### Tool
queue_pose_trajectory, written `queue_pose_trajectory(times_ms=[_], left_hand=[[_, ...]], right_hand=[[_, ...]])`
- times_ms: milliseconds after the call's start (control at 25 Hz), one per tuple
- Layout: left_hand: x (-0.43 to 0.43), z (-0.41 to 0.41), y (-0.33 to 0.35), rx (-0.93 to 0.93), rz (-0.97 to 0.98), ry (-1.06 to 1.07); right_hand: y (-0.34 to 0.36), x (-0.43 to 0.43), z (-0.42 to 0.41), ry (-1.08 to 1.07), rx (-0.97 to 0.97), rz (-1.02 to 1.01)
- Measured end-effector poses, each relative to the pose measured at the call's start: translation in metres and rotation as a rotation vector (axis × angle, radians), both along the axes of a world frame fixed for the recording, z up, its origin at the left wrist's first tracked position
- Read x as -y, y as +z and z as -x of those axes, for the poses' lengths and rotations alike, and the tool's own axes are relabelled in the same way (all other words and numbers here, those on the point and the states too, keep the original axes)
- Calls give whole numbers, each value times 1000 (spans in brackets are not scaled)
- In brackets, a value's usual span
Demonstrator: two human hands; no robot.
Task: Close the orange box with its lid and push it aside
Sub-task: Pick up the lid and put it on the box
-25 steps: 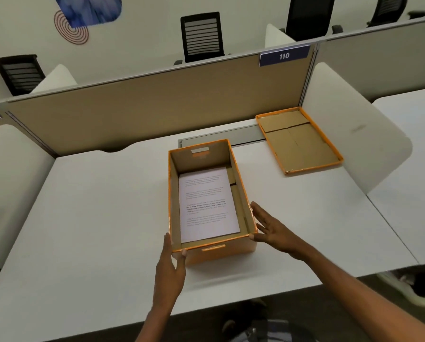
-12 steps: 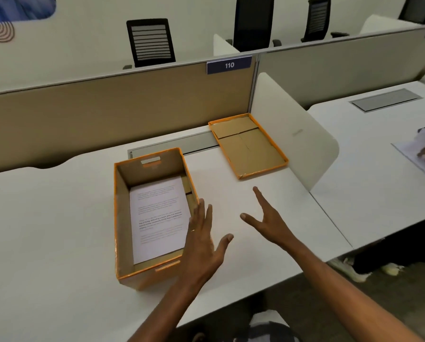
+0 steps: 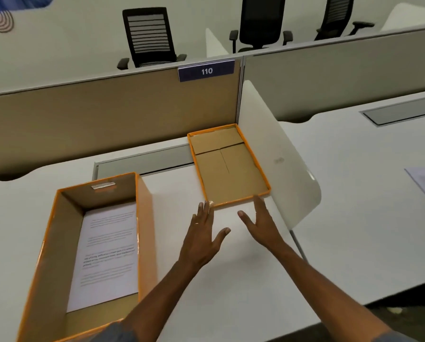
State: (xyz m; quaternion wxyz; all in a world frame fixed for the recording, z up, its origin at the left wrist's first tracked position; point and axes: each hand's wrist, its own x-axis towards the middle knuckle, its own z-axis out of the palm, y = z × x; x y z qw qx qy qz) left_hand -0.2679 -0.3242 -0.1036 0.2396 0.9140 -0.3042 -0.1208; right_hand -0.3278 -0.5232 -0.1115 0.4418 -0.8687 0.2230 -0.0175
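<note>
Orange-rimmed shallow cardboard lid (image 3: 228, 166), centre frame, upside down: prob. light, stiff; grip near corners. Left hand (image 3: 201, 233) & right hand (image 3: 263, 223) spread, empty, fingertips at its near edge.

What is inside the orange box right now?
A printed sheet of paper lies flat on the floor of the orange box. Anything beneath the sheet is covered; the left forearm hides the near right corner.

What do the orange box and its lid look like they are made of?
Orange box: likely cardboard, brown matte inside, glossy orange outer skin catching light. Lid: the same, lying inside-up, with brown board, visible flap seams and an orange rim.
</note>
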Motion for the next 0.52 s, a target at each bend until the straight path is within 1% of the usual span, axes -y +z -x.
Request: queue_pose_trajectory(times_ms=[200,280,440,520], left_hand=[[53,-32,-31,-42,-134,18],[67,-41,-44,-81,-183,22],[70,-49,-68,-93,-274,42],[61,-40,-75,-79,-262,64]], right_hand=[[-39,49,-25,159,-154,132],[-51,63,-32,205,-168,190],[-71,78,-35,291,-202,285],[-70,74,-27,311,-197,296]])
